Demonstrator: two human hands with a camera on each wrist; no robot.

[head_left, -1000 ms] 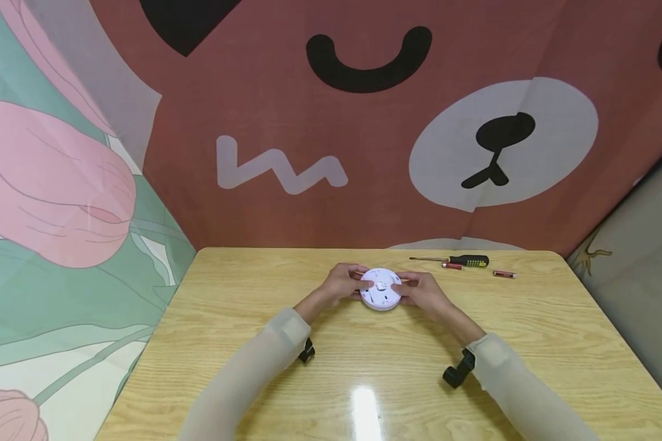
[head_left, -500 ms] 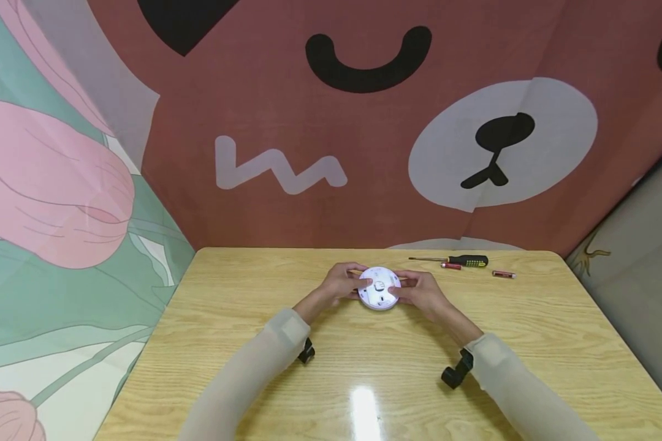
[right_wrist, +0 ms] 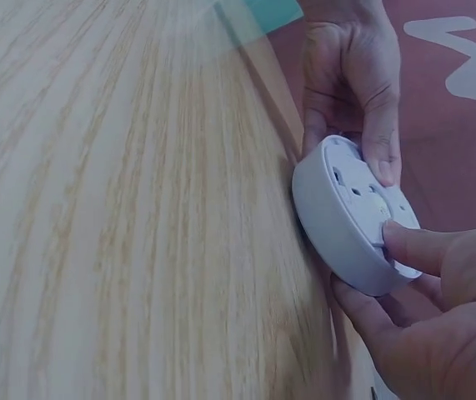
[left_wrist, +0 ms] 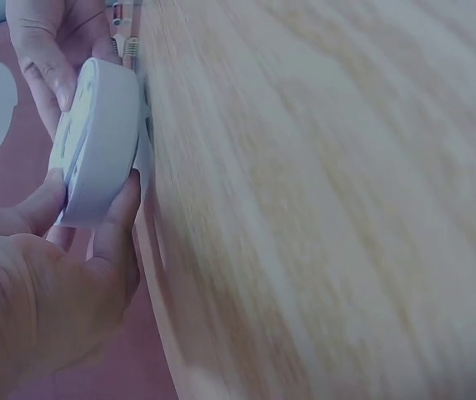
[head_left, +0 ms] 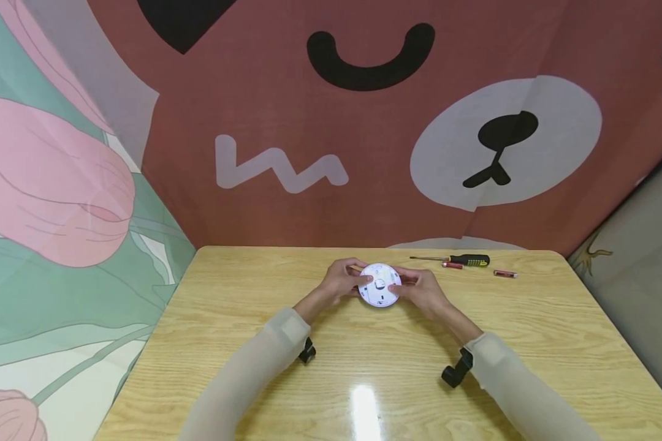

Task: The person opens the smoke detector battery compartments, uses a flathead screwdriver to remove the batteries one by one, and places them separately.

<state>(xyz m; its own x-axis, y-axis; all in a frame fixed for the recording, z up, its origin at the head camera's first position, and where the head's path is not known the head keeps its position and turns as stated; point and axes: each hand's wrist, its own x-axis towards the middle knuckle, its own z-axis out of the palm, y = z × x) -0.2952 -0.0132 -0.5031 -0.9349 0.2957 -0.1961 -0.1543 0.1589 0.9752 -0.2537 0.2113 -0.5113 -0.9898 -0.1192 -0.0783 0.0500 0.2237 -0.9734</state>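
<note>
A round white plastic device (head_left: 380, 296), much like a smoke alarm, is held between both hands over the far middle of the table. Its flat face, with a small round hub and several slots, is tilted toward the head camera. My left hand (head_left: 342, 279) grips the left edge, thumb on the face and fingers behind. From the right side my right hand (head_left: 426, 293) pinches it the same way. The right wrist view shows the thick side wall of the device (right_wrist: 338, 225) and both thumbs pressing its face. The underside is hidden.
A screwdriver (head_left: 471, 260) with a black and yellow handle lies near the table's back edge. Two red batteries (head_left: 506, 274) lie close to it. The wooden table (head_left: 243, 288) meets a printed cloth wall (head_left: 270, 214) behind.
The device has turned a little in both hands, its face tipping further toward the head camera. Both hands keep their hold, and the screwdriver and batteries stay put.
</note>
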